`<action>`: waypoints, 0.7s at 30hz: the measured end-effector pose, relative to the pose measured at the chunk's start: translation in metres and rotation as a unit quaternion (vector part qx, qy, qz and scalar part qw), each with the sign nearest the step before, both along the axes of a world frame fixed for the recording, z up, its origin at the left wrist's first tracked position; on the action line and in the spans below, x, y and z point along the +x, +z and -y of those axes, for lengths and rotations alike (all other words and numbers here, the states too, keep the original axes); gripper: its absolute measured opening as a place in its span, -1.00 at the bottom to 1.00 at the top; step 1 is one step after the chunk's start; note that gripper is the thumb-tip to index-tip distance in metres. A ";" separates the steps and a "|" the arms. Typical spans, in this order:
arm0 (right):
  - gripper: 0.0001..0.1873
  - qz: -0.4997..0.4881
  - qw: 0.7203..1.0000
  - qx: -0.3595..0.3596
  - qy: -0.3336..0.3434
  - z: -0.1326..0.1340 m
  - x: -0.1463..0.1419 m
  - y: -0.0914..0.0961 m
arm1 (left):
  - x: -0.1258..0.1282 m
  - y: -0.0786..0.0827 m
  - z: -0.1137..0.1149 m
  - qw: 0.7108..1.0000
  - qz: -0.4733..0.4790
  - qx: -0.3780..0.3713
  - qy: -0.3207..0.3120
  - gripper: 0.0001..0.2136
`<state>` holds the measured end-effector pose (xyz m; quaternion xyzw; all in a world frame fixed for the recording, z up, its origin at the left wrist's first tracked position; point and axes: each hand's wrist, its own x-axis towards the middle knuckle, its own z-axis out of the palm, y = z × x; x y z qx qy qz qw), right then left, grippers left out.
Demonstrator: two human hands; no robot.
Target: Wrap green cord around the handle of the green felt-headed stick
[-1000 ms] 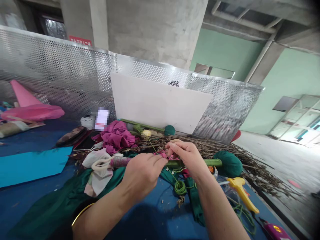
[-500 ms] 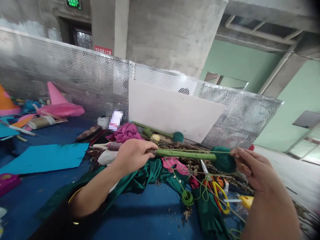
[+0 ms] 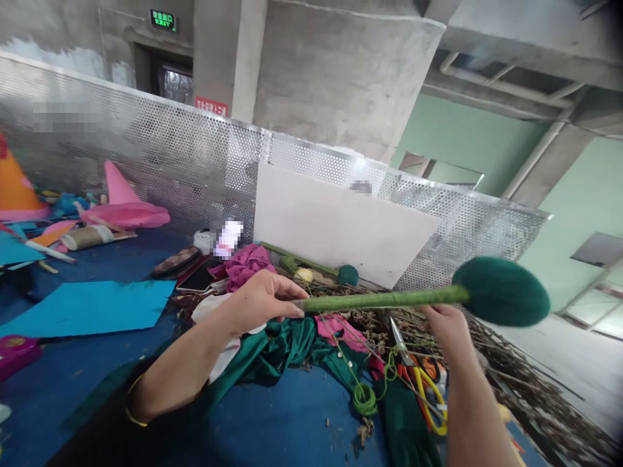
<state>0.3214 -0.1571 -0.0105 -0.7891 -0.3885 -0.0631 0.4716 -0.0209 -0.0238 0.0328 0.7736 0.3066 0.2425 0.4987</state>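
Note:
A stick wrapped in green (image 3: 379,301) lies almost level across the view, with a dark green cloth-covered ball (image 3: 503,292) at its right end. The thumb and fingers of my left hand (image 3: 265,295) pinch the stick's left end. My right hand (image 3: 446,324) is closed just below and behind the stick, near the ball. Its fingertips are partly hidden, so what they grip does not show. Beneath lie a coil of green string (image 3: 364,399), dark green cloth (image 3: 287,347), a pink cloth scrap (image 3: 341,332) and scissors with yellow and red handles (image 3: 428,402).
Dry twigs (image 3: 530,370) spread along the right side. A white board (image 3: 335,217) leans on the perforated metal screen (image 3: 185,139) behind. Blue sheet (image 3: 97,308), pink cone hat (image 3: 124,201), phone (image 3: 228,239) and magenta cloth (image 3: 249,263) are on the blue table (image 3: 272,415).
My right hand has moved left and down from the ball, where it pinched a taut green string, to below the stick. The ball has come fully into view, farther right. My left hand keeps its hold.

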 end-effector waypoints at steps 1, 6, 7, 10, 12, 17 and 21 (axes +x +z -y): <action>-0.76 0.005 1.000 -0.011 0.009 -0.004 -0.007 -0.001 | 0.004 -0.001 0.004 0.999 0.023 -0.021 0.003 -0.73; -0.69 0.027 0.985 -0.009 0.170 -0.022 -0.078 -0.001 | 0.019 -0.008 0.023 0.990 0.096 -0.098 0.044 -0.73; -0.62 0.023 0.976 -0.006 0.216 -0.026 -0.097 -0.001 | 0.021 -0.009 0.025 0.988 0.100 -0.105 0.045 -0.75; -0.63 -0.038 0.927 0.007 0.374 -0.031 -0.146 -0.005 | 0.023 -0.010 0.028 0.986 0.116 -0.117 0.039 -0.78; -0.73 -0.092 0.887 -0.005 0.453 -0.028 -0.165 -0.006 | 0.023 -0.010 0.027 0.984 0.126 -0.117 0.041 -0.76; -0.64 -0.023 0.923 0.073 0.376 -0.009 -0.171 0.002 | 0.022 -0.011 0.022 0.980 0.149 -0.120 0.060 -0.76; -0.66 -0.051 0.866 0.223 0.445 -0.007 -0.175 0.002 | 0.025 -0.011 0.025 0.976 0.161 -0.141 0.046 -0.80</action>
